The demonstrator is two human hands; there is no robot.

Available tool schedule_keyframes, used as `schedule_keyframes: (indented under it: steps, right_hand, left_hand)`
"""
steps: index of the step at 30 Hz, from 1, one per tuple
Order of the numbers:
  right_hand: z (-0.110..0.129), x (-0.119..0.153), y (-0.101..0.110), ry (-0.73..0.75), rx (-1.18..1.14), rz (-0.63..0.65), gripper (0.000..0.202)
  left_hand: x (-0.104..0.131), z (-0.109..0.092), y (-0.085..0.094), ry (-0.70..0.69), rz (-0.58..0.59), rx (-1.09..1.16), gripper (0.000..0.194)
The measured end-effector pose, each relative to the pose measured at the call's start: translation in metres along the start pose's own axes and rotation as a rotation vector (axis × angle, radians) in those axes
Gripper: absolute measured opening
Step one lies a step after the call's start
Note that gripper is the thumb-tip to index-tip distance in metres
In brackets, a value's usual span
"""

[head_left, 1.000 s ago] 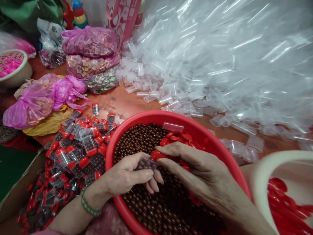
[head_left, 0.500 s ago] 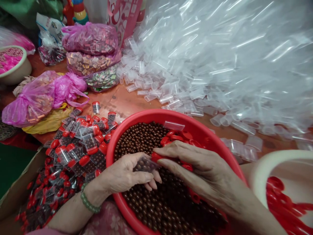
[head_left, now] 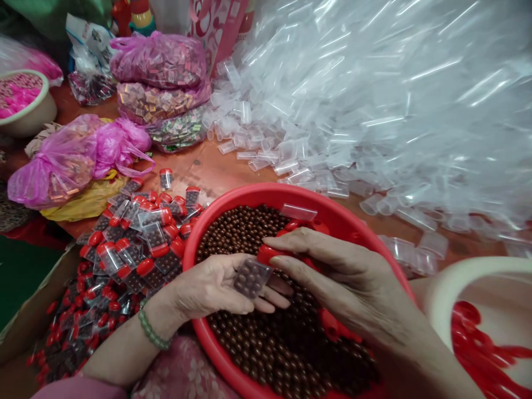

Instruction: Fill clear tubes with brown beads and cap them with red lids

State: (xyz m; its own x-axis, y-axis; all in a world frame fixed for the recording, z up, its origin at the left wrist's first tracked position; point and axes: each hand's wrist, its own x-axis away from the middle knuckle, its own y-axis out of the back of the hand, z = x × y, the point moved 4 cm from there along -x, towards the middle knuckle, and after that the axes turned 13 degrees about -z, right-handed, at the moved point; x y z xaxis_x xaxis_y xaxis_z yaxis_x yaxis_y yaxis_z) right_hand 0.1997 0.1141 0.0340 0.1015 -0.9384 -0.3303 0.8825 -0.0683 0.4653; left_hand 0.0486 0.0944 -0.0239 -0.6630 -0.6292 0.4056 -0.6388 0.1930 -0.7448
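Two hands (head_left: 349, 280), one red basin (head_left: 190, 249), two cream bowls (head_left: 31, 120) (capped tubes (head_left: 154, 238), brown balls (head_left: 245, 227): countless)

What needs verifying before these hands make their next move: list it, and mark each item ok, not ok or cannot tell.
1. Left hand supports the clear sleeve: ok, fingers behind it, thumb by its lower edge.
2. Sleeve holds beads: ok, brown ones show through the plastic.
3. Right hand has its grip on the red cap: ok, between thumb and index finger.
4. Cap seated on the sleeve: not ok, the edge nearest the cap looks uncovered.
5. Cap and sleeve touching: cannot tell from this angle.
6. Spare caps nearby: ok, some lie inside the red basin.
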Motion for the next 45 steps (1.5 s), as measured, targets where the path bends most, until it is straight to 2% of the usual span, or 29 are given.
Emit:
schedule_keyframes:
  steps: [6, 12, 15, 18, 21, 23, 24, 27, 29, 33, 36, 40, 45]
  right_hand:
    - [-0.004, 0.004, -0.009, -0.117, -0.105, -0.045, 0.016]
    - [0.005, 0.008, -0.016, -0.092, -0.098, -0.128, 0.016]
    - [0.003, 0.012, -0.017, -0.087, -0.096, -0.128, 0.017]
    - [0.0, 0.017, -0.017, -0.069, -0.079, -0.111, 0.016]
    - [0.001, 0.02, -0.016, -0.004, -0.012, -0.105, 0.015]
    - [0.004, 0.023, -0.016, 0.099, 0.086, -0.089, 0.016]
    - [0.006, 0.024, -0.017, 0.16, 0.15, -0.076, 0.021]
    - [0.008, 0.031, -0.024, 0.303, 0.336, -0.05, 0.057]
    - [0.007, 0.034, -0.03, 0.35, 0.413, -0.053, 0.068]
    - [0.004, 0.037, -0.038, 0.407, 0.485, -0.068, 0.068]
    - [0.006, 0.037, -0.039, 0.457, 0.52, -0.098, 0.064]
    - [0.01, 0.035, -0.037, 0.497, 0.533, -0.131, 0.063]
    - [0.012, 0.034, -0.036, 0.547, 0.522, -0.127, 0.064]
  left_hand:
    - [0.002, -0.002, -0.001, 0.023, 0.081, 0.116, 0.057]
    - [0.001, 0.0, -0.002, 0.062, 0.065, 0.077, 0.035]
    - [0.001, 0.002, -0.001, 0.068, 0.054, 0.062, 0.033]
    - [0.001, 0.004, 0.001, 0.051, -0.007, 0.027, 0.033]
    - [0.0, 0.006, 0.002, 0.027, -0.057, -0.001, 0.037]
    - [-0.001, 0.006, 0.002, -0.017, -0.08, -0.016, 0.038]
    - [-0.001, 0.005, 0.002, -0.044, -0.089, -0.023, 0.038]
    - [-0.002, 0.006, 0.0, -0.093, -0.094, -0.02, 0.035]
    - [-0.003, 0.008, -0.002, -0.092, -0.098, 0.011, 0.036]
    - [-0.004, 0.007, -0.002, -0.146, -0.138, 0.023, 0.035]
    - [-0.004, 0.002, -0.003, -0.198, -0.148, -0.065, 0.035]
    - [-0.003, 0.0, -0.004, -0.185, -0.166, -0.176, 0.038]
    - [-0.003, -0.001, -0.004, -0.196, -0.157, -0.183, 0.038]
